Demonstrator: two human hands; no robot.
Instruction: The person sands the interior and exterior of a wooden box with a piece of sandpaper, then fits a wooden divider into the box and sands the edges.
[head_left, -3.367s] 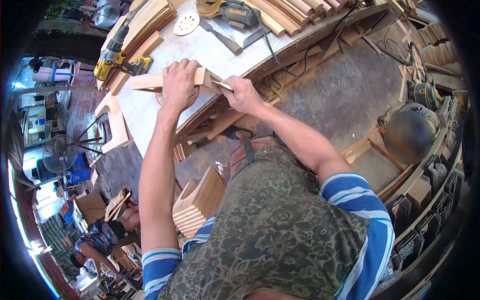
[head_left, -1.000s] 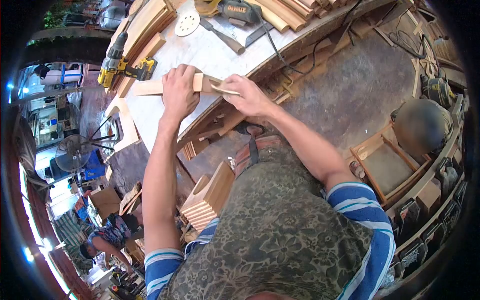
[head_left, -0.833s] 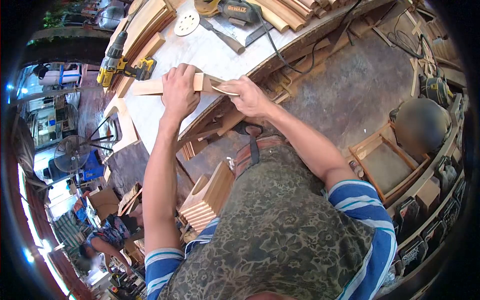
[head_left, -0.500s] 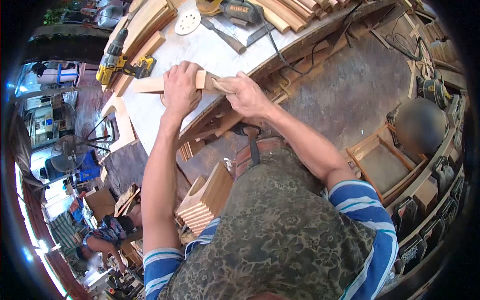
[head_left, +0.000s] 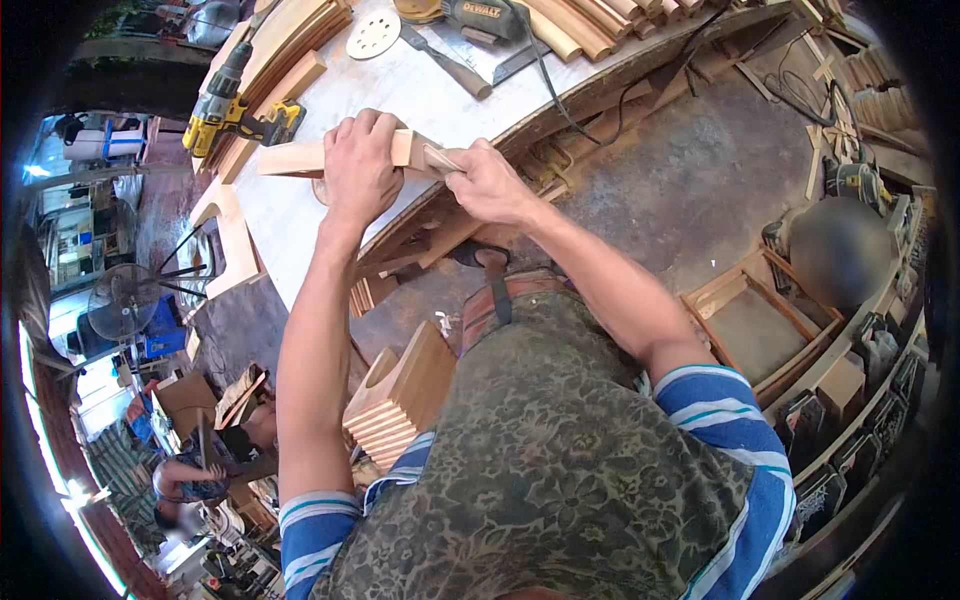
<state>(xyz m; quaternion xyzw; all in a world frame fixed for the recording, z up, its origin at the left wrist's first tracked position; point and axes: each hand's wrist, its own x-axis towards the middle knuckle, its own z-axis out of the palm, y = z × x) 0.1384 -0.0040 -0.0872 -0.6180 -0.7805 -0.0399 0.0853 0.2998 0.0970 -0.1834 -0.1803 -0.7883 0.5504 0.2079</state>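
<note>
My left hand (head_left: 362, 165) is closed over a pale wooden piece (head_left: 290, 158), pressing it down at the workbench (head_left: 300, 215) near its front edge. The squared end of the wood sticks out on the right of the fingers. My right hand (head_left: 490, 182) pinches a thin, folded tan sheet that looks like sandpaper (head_left: 438, 160). This sheet lies against the right end of the wood. The fingers of my left hand hide the middle of the piece.
On the bench lie a yellow cordless drill (head_left: 235, 112), a perforated sanding disc (head_left: 374, 34), a chisel (head_left: 447, 65) and a corded power tool (head_left: 485, 20). Stacked wooden parts (head_left: 395, 400) stand beside my body. Another person (head_left: 195, 475) works at lower left, near a fan (head_left: 125, 300).
My right hand and the folded sheet have shifted slightly at the wood's end. My left hand keeps its grip. The whole view has moved a little, and the other person's arms have changed position.
</note>
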